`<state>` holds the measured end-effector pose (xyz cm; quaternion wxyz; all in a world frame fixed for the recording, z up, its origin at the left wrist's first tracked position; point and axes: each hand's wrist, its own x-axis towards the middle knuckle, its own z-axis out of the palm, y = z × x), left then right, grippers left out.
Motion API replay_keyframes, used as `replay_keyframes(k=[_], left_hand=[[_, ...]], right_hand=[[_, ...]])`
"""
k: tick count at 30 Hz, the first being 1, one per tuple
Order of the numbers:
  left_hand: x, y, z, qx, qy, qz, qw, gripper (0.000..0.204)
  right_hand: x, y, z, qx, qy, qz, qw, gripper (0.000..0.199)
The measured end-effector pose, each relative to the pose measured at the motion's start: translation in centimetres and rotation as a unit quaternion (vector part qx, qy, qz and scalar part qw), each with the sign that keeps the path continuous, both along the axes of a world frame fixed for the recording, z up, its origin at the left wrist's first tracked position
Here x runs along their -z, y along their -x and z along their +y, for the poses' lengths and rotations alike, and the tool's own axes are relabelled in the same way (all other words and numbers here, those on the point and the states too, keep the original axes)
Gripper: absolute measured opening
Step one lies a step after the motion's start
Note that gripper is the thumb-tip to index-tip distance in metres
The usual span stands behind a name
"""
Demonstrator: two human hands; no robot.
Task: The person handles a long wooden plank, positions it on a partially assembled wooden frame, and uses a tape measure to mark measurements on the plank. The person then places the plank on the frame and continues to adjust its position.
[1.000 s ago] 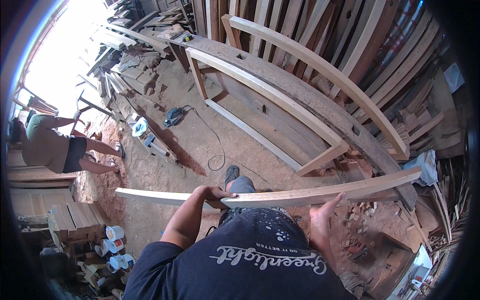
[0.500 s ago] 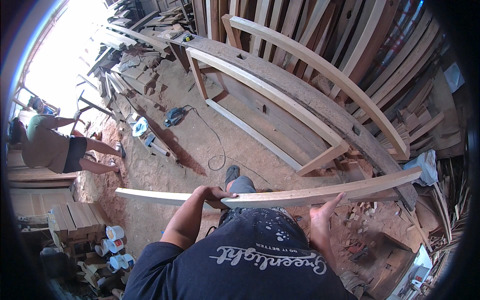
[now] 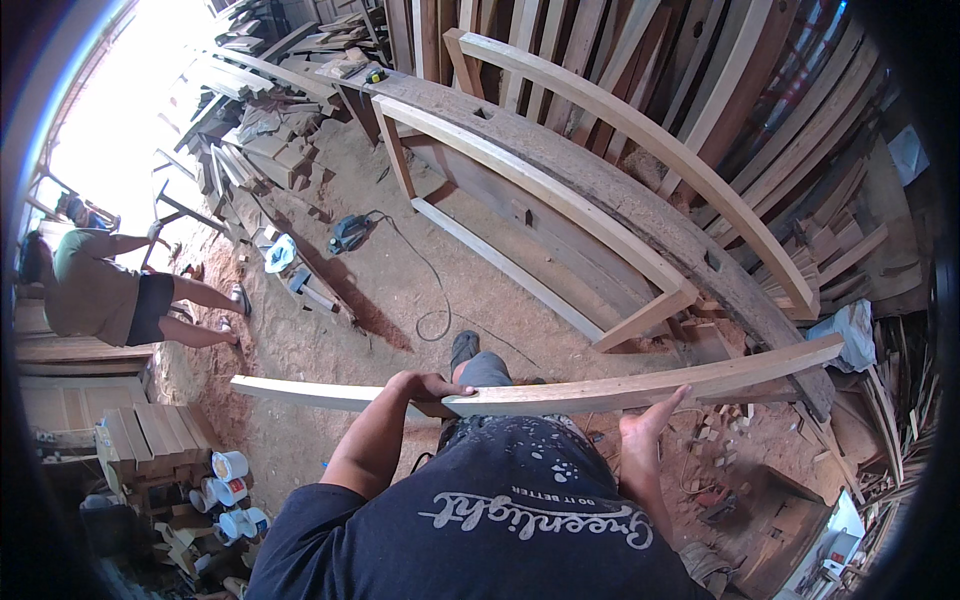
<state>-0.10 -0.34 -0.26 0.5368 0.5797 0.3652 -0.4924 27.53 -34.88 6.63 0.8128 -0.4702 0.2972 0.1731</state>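
Observation:
A long pale wooden beam (image 3: 590,396) lies crosswise in front of my waist, its right end reaching over the end of a thick plank bench. My left hand (image 3: 428,386) is closed over it left of the middle, fingers wrapped across the top. On the right, my right hand (image 3: 648,425) supports the beam from its near side, one digit pointing up along the wood; its other fingers are mostly hidden. Beyond stands a rectangular wooden frame (image 3: 540,190), leaning against the bench (image 3: 590,160).
A curved-looking timber piece (image 3: 640,125) rests past the bench, before upright boards. A corded power tool (image 3: 350,232) lies on the dusty floor, its cable trailing toward my foot. Another person (image 3: 95,285) stands at far left. White buckets (image 3: 230,466) and wood blocks sit at lower left.
My hands and the beam stay in the same place. The other person's upper body has shifted very slightly.

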Motion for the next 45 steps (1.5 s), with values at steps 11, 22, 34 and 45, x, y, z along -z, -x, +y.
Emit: replay_keyframes(k=[11,22,34,45], left_hand=[[1.3,0.2,0.1,-0.018,0.031,-0.014,0.999,0.111],[1.3,0.4,0.0,-0.047,0.051,-0.009,0.998,0.114],[2.1,0.5,0.1,-0.011,0.001,-0.007,1.000,0.116],[2.0,0.5,0.0,-0.012,0.011,-0.017,1.000,0.112]], right_hand=[[-1.8,0.6,0.9,0.000,0.024,-0.019,1.000,0.105],[-0.9,0.2,0.5,0.002,0.021,-0.011,1.000,0.104],[-1.5,0.4,0.7,0.003,0.021,-0.009,1.000,0.104],[-1.8,0.4,0.8,0.002,0.019,-0.007,1.000,0.105]])
